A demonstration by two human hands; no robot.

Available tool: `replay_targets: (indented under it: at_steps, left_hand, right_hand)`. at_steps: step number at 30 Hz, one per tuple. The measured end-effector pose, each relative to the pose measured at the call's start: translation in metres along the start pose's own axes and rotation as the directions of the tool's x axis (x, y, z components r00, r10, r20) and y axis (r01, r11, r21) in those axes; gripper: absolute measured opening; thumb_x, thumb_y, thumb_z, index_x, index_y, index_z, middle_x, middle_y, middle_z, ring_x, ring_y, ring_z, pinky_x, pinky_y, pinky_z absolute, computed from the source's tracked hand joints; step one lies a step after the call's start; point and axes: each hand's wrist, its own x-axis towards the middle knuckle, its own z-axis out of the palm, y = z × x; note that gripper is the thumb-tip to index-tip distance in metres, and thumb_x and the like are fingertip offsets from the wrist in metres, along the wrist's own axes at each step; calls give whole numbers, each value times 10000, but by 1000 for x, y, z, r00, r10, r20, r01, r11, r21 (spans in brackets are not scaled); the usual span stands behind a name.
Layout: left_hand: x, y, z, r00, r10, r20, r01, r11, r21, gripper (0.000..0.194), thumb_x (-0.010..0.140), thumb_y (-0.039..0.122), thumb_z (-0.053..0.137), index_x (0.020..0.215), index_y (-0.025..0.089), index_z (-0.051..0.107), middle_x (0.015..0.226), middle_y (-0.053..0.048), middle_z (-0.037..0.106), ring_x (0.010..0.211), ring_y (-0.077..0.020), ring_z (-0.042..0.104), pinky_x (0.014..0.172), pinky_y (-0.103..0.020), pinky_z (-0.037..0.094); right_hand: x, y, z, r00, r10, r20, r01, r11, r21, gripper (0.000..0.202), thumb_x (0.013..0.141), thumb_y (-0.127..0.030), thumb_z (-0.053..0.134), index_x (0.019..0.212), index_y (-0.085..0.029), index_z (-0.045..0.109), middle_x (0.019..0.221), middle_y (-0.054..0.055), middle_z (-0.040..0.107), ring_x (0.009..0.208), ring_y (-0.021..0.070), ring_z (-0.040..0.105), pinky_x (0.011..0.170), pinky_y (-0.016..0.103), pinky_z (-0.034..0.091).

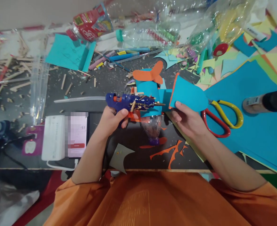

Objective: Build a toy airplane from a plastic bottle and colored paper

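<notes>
My left hand [116,119] is closed round the handle of a dark blue glue gun [138,102], its barrel crusted with bits of wood and its nozzle pointing right. A long clear glue stick [81,99] sticks out of its back. Between thumb and fingers, my right hand [187,119] pinches a blue paper piece [187,92] with an orange strip along its left edge. The nozzle tip is close to that edge; contact I cannot tell. Behind the gun lies a plastic bottle [152,124] wrapped in blue paper, with an orange paper propeller shape [150,75] at its far end.
Scissors [217,121] with red and yellow handles and a black-capped bottle [265,102] lie on blue paper at right. A phone [78,135] and white power bank [53,138] sit at left. Orange scraps [170,153] lie in front; plastic bottles [147,33] line the back.
</notes>
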Motion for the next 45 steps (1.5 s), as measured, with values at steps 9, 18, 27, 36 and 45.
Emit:
replay_targets:
  at_steps: [9, 18, 27, 36, 45]
  left_hand:
    - [2, -4, -2, 997, -21, 77, 15, 997, 82, 501, 713, 680, 623, 627, 186, 625, 450, -10, 584, 269, -73, 391, 282, -215, 318]
    - [3, 2, 3, 995, -70, 73, 69, 998, 10, 470, 650, 644, 707, 631, 183, 619, 531, -31, 651, 266, -65, 411, 273, -208, 329]
    - [3, 3, 4, 995, -62, 77, 60, 998, 26, 486, 661, 644, 701, 636, 168, 605, 520, -29, 643, 267, -52, 399, 280, -194, 328]
    - [1, 4, 4, 990, -103, 97, 99, 994, 42, 512, 663, 654, 690, 666, 155, 573, 541, 0, 633, 299, -35, 401, 313, -182, 339]
    - [1, 4, 3, 992, -91, 91, 86, 995, 54, 507, 678, 664, 669, 637, 168, 573, 529, 6, 617, 294, -37, 386, 316, -194, 328]
  right_hand:
    - [0, 1, -5, 997, -59, 44, 61, 996, -64, 482, 638, -513, 790, 500, -218, 435, 379, -90, 367, 395, 65, 354, 436, 236, 364]
    - [-1, 2, -1, 999, -39, 5, 39, 999, -17, 469, 605, -492, 818, 509, -213, 453, 373, -99, 378, 379, 56, 354, 424, 223, 352]
    - [0, 3, -2, 998, -54, 27, 55, 998, -39, 476, 636, -498, 795, 502, -213, 439, 386, -91, 359, 386, 59, 361, 434, 232, 358]
    - [-3, 0, 3, 1000, -8, -25, 8, 999, 33, 447, 553, -470, 854, 479, -203, 503, 365, -91, 385, 391, 49, 355, 444, 216, 342]
    - [-3, 1, 2, 1000, -16, -22, 17, 999, 37, 431, 562, -443, 851, 461, -197, 511, 377, -86, 400, 399, 44, 370, 456, 216, 346]
